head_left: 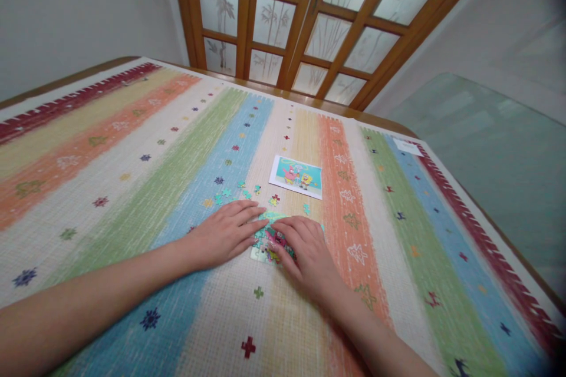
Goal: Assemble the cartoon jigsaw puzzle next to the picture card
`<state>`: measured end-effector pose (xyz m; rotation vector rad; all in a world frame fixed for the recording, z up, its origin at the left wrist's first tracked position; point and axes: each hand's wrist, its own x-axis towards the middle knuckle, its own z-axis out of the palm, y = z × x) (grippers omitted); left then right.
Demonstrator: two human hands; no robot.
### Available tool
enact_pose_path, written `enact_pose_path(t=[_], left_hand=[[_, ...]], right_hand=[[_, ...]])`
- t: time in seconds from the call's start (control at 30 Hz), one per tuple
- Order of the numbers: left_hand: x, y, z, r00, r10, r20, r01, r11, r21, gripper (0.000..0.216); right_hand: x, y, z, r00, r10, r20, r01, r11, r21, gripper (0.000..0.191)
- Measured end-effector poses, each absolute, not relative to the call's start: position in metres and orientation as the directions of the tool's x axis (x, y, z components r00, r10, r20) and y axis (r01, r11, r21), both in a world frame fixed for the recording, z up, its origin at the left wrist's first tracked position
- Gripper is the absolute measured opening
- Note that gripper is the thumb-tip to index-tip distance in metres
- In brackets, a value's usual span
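Note:
A partly assembled jigsaw puzzle [260, 252] in teal, pink and yellow lies on the tablecloth between my hands. My left hand [225, 232] rests flat with its fingers stretched out, the fingertips touching the puzzle's upper left side. Over the puzzle's right part, my right hand [307, 247] is curled, thumb and forefinger closing on a small pink puzzle piece [277, 237]. That hand hides much of the puzzle. Loose teal puzzle pieces [224, 195] lie beyond my left hand, and a red and yellow puzzle piece [275, 200] sits just past the puzzle.
A printed reference picture [297, 177] with cartoon figures lies beyond the puzzle. One more teal piece [306, 208] is near my right knuckles. The striped tablecloth [132, 212] covers the table. A white label [407, 147] is at the far right; wooden glazed doors [289, 23] stand behind.

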<state>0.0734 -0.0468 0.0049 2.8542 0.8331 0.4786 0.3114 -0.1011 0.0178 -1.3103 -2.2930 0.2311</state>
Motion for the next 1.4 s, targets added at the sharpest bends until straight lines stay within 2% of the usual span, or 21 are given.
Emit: enact_pose_path(t=[0.2, 0.33, 0.53, 0.67, 0.8, 0.93, 1.07, 1.17, 1.4], left_hand=[[0.062, -0.028, 0.012, 0.642, 0.663, 0.385, 0.552, -0.749, 0.368, 0.025], [0.056, -0.001, 0.015, 0.539, 0.743, 0.396, 0.631, -0.668, 0.396, 0.019], [0.081, 0.025, 0.018, 0.531, 0.820, 0.212, 0.769, -0.572, 0.284, 0.026], [0.098, 0.026, 0.018, 0.517, 0.833, 0.195, 0.805, -0.551, 0.220, 0.032], [0.100, 0.026, 0.016, 0.533, 0.821, 0.204, 0.805, -0.566, 0.177, 0.025], [0.099, 0.031, 0.014, 0.634, 0.739, 0.227, 0.746, -0.662, 0.073, 0.021], [0.101, 0.033, 0.017, 0.699, 0.693, 0.175, 0.706, -0.708, -0.022, 0.026], [0.100, 0.031, 0.020, 0.713, 0.687, 0.141, 0.693, -0.721, 0.013, 0.026], [0.094, 0.027, 0.016, 0.617, 0.766, 0.179, 0.741, -0.643, 0.195, 0.021]], right_hand=[[0.331, -0.096, 0.028, -0.349, 0.848, 0.398, 0.778, 0.499, -0.381, 0.018], [0.351, -0.090, 0.033, -0.284, 0.852, 0.439, 0.809, 0.459, -0.367, 0.020], [0.373, -0.086, 0.034, -0.250, 0.850, 0.465, 0.840, 0.428, -0.332, 0.020], [0.382, -0.085, 0.035, -0.232, 0.854, 0.466, 0.845, 0.414, -0.338, 0.019], [0.389, -0.085, 0.038, -0.205, 0.855, 0.477, 0.849, 0.397, -0.348, 0.018], [0.392, -0.086, 0.040, -0.185, 0.858, 0.479, 0.854, 0.382, -0.354, 0.019], [0.392, -0.087, 0.043, -0.192, 0.858, 0.477, 0.851, 0.388, -0.355, 0.019], [0.391, -0.088, 0.046, -0.203, 0.851, 0.485, 0.844, 0.403, -0.354, 0.018], [0.388, -0.089, 0.048, -0.215, 0.846, 0.489, 0.836, 0.418, -0.355, 0.019]])
